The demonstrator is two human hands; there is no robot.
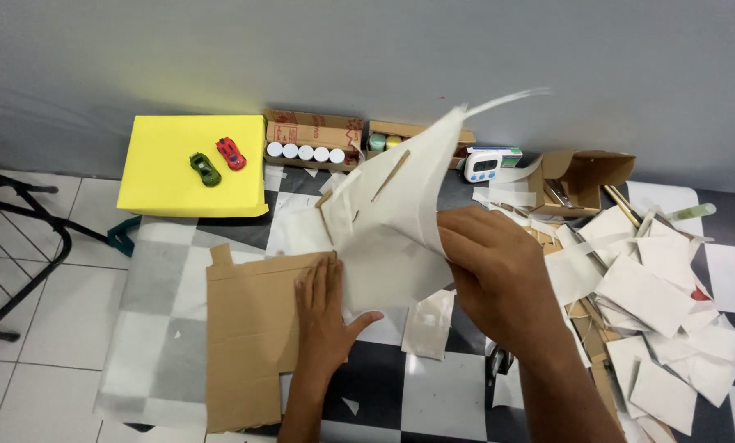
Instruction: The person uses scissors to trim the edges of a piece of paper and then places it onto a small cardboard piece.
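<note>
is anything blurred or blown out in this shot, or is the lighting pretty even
Head view: mostly even, soft light with faint shadows. The lifted white sheet is smeared at its upper edge, apparently motion blur, near the right hand. The yellow block glows brightly and tints the wall behind. The left hand on the cardboard stays sharp.

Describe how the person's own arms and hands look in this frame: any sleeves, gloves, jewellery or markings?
Both hands are bare: no gloves on the left hand or the right hand. Both forearms are uncovered right to the frame's lower edge, so no sleeves show. No watch, bracelet or ring can be seen, and no tattoos or other markings. Nails look short and unpainted, as far as the picture tells.
</note>
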